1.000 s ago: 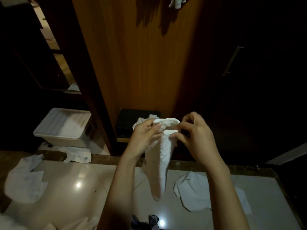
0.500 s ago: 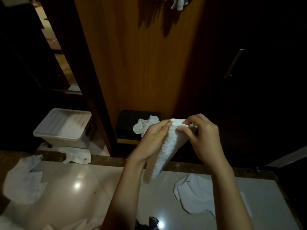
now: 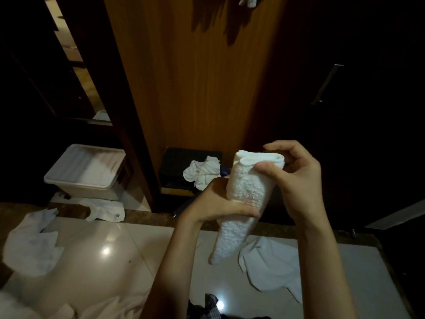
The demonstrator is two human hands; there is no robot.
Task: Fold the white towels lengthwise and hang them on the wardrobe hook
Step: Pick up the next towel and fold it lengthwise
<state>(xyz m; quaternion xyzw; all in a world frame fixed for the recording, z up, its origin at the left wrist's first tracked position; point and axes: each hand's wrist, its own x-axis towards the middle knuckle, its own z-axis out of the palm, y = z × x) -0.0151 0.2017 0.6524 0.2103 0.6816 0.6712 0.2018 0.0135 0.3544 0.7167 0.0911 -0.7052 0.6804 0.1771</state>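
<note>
White towel (image 3: 243, 192) hangs folded before the wardrobe (image 3: 195, 88), right hand (image 3: 296, 180) pinching its top, left hand (image 3: 218, 201) wrapped around the middle. Loosening either grip could let the fold spring open or drop.

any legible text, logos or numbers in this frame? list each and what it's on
No text can be read.
Small dark emblem on the white cloth lying on the floor beside the plastic bin: too small and blurred to read.
The towel in the hands shows no marking.
</note>
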